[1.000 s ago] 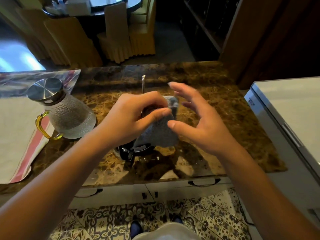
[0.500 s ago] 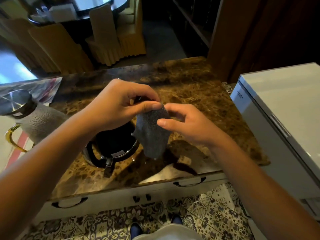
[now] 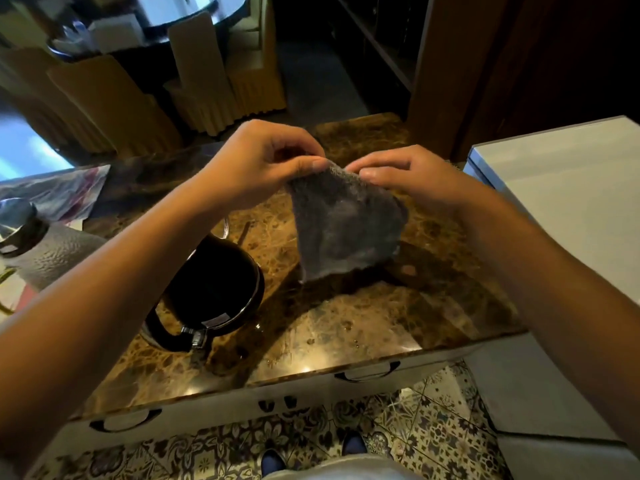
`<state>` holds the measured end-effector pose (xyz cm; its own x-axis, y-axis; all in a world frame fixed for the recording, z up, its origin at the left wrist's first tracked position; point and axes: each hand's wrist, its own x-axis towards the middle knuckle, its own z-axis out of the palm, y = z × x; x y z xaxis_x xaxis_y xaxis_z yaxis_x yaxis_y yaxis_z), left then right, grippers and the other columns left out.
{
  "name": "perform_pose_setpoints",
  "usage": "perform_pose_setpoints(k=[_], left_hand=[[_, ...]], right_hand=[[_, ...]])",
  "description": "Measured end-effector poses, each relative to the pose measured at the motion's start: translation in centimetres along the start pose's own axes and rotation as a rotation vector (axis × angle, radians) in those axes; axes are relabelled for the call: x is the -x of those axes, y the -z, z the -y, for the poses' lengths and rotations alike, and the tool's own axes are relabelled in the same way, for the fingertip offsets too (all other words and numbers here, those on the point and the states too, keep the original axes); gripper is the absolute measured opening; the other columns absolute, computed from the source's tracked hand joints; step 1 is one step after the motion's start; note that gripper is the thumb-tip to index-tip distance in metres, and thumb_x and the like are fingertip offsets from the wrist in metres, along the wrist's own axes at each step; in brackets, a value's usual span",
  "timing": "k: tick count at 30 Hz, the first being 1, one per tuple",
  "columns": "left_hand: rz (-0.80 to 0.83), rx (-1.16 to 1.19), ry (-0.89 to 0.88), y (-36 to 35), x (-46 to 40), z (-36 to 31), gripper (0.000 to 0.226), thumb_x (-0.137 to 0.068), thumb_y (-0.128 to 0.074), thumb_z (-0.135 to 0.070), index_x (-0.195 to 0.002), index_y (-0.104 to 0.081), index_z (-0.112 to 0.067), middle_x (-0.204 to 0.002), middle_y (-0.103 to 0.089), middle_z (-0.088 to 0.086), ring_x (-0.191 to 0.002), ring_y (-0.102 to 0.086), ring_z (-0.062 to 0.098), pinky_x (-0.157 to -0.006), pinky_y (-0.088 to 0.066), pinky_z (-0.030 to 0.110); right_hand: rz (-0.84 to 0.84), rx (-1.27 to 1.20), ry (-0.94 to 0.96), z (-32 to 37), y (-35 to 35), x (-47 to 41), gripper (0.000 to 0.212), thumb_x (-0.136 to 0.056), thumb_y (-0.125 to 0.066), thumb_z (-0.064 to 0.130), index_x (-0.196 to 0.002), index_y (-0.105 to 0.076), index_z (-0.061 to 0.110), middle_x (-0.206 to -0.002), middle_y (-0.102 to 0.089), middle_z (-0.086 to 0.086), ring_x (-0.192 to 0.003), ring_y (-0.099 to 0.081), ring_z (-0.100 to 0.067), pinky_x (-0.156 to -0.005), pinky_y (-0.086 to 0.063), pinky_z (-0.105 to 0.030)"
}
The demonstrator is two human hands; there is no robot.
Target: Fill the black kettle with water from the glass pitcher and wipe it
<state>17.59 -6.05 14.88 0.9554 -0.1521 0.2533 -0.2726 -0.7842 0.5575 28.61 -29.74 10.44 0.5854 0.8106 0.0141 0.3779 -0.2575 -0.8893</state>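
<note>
- left hand [image 3: 263, 161] pinches top edge of the grey cloth [image 3: 346, 223], thumb against curled fingers
- right hand [image 3: 408, 174] pinches the same top edge just beside the left, thumb on the near face
- cloth hangs spread below both hands, up in the air, not touching counter or kettle
- black kettle [image 3: 211, 292] sits on the marble counter [image 3: 381, 327], below and to the left of the cloth, under the left forearm; lid open, dark inside, water level cannot tell
- kettle handle points toward the person, spout side away, so long axis runs near to far
- left hand nearer the kettle; likely next move is cloth down-left onto kettle body
- glass pitcher [image 3: 45, 251] at far left edge, metal lid on, well apart from hands
- few water drops on counter near front edge
- white appliance [image 3: 568, 202] on the right, drawers below counter
</note>
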Motion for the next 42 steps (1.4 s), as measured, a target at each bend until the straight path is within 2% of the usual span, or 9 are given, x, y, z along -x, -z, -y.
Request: perform_pose_setpoints(k=[2, 8, 12, 15, 21, 26, 32, 36, 42], left_hand=[[0.027, 0.000, 0.014, -0.1, -0.2, 0.2, 0.010, -0.094, -0.068, -0.036, -0.101, -0.071, -0.030, -0.096, -0.070, -0.018, -0.093, -0.068, 0.001, -0.075, -0.054, 0.016], [0.040, -0.059, 0.009, -1.3, 0.4, 1.2, 0.014, -0.090, -0.071, -0.039, -0.101, -0.072, -0.031, -0.093, -0.072, -0.013, -0.089, -0.070, 0.005, -0.078, -0.057, 0.028], [0.061, 0.171, 0.010, -2.8, 2.8, 0.6, 0.007, -0.089, -0.072, -0.030, -0.095, -0.073, -0.034, -0.085, -0.074, -0.019, -0.084, -0.070, -0.002, -0.073, -0.051, 0.013], [0.102, 0.361, 0.023, -3.2, 3.3, -0.3, 0.014, -0.088, -0.070, -0.031, -0.097, -0.077, -0.022, -0.091, -0.078, -0.010, -0.085, -0.073, 0.007, -0.073, -0.055, 0.017], [0.337, 0.058, 0.169, -7.6, -0.5, 3.9, 0.015, -0.094, -0.071, -0.031, -0.106, -0.078, -0.024, -0.092, -0.074, -0.018, -0.083, -0.068, -0.005, -0.076, -0.045, 0.006], [0.333, -0.002, 0.338, -11.2, -3.3, 8.1, 0.004, -0.096, -0.069, -0.028, -0.095, -0.072, -0.028, -0.085, -0.071, -0.014, -0.073, -0.067, -0.001, -0.067, -0.045, 0.011], [0.189, -0.254, 0.422, -13.5, -5.5, 10.8, 0.022, -0.095, -0.069, -0.034, -0.115, -0.068, -0.023, -0.113, -0.068, 0.001, -0.108, -0.065, 0.022, -0.081, -0.047, 0.032], [0.089, -0.386, 0.340, -14.6, -4.7, 10.7, 0.048, -0.094, -0.067, -0.043, -0.136, -0.057, -0.020, -0.134, -0.057, 0.005, -0.125, -0.052, 0.025, -0.100, -0.047, 0.038], [0.475, -0.602, 0.222, -16.8, -1.9, 10.0, 0.086, -0.093, -0.041, -0.076, -0.157, -0.038, -0.018, -0.166, -0.029, 0.007, -0.155, -0.021, 0.032, -0.123, -0.024, 0.050]], right_hand=[[-0.046, 0.037, -0.015, -0.6, 0.3, -0.3, 0.020, -0.100, -0.060, 0.036, -0.109, -0.076, 0.031, -0.107, -0.075, 0.014, -0.104, -0.066, 0.003, -0.084, -0.049, -0.017], [-0.075, 0.250, 0.070, -1.7, 0.9, 0.6, 0.021, -0.095, -0.069, 0.038, -0.094, -0.072, 0.018, -0.090, -0.069, -0.005, -0.086, -0.066, -0.018, -0.075, -0.051, -0.039], [0.023, 0.194, 0.088, -0.8, 3.0, 3.9, 0.013, -0.091, -0.072, 0.031, -0.096, -0.074, 0.020, -0.090, -0.073, -0.001, -0.086, -0.069, -0.014, -0.074, -0.054, -0.028], [0.051, 0.100, 0.063, -0.8, 4.5, 5.4, 0.014, -0.087, -0.073, 0.028, -0.095, -0.077, 0.017, -0.093, -0.075, 0.000, -0.090, -0.071, -0.012, -0.074, -0.057, -0.023], [0.088, 0.131, -0.172, -7.0, 5.3, 2.3, 0.005, -0.091, -0.075, 0.021, -0.095, -0.078, 0.021, -0.089, -0.074, 0.007, -0.084, -0.066, -0.001, -0.073, -0.048, -0.018], [0.058, 0.264, -0.335, -13.2, 4.9, -1.6, 0.006, -0.092, -0.074, 0.017, -0.094, -0.077, 0.022, -0.096, -0.073, 0.005, -0.087, -0.063, -0.005, -0.072, -0.046, -0.015], [-0.176, 0.393, -0.351, -15.7, 4.2, -5.3, 0.012, -0.087, -0.078, 0.020, -0.099, -0.075, 0.019, -0.096, -0.072, -0.001, -0.096, -0.068, -0.021, -0.070, -0.047, -0.024], [-0.245, 0.562, -0.287, -16.1, 2.0, -5.1, 0.037, -0.088, -0.074, 0.032, -0.124, -0.064, 0.024, -0.123, -0.066, 0.000, -0.115, -0.061, -0.022, -0.094, -0.051, -0.040], [-0.101, 0.875, -0.177, -17.9, -1.5, -2.4, 0.046, -0.102, -0.051, 0.039, -0.146, -0.052, 0.028, -0.161, -0.042, 0.005, -0.152, -0.030, -0.021, -0.119, -0.023, -0.051]])
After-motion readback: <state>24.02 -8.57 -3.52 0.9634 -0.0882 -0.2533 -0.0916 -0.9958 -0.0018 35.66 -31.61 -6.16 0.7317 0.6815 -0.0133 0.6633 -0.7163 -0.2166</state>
